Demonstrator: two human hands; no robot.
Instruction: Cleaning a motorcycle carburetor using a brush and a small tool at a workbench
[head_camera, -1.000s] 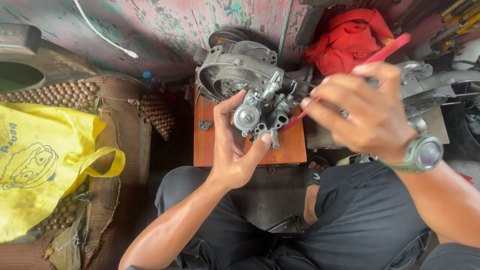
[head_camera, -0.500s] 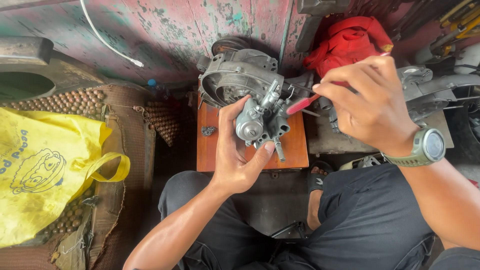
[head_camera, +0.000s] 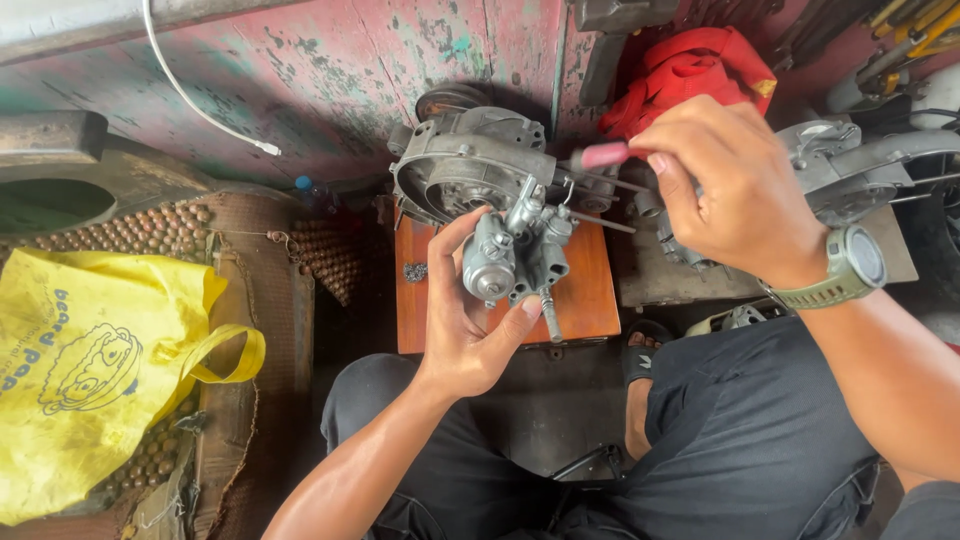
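My left hand (head_camera: 470, 330) grips a grey carburettor (head_camera: 515, 250), fingers curled round it, above the orange wooden board (head_camera: 590, 290). My right hand (head_camera: 735, 195) pinches a red-handled screwdriver (head_camera: 605, 155), shaft angled towards the carburettor.

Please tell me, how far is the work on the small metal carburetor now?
Done: the carburetor is off any engine, held free in the left hand above the orange board. In hand: the right hand puts a red-handled screwdriver to its top. Left: it is mounted nowhere; the grey engine case lies behind.
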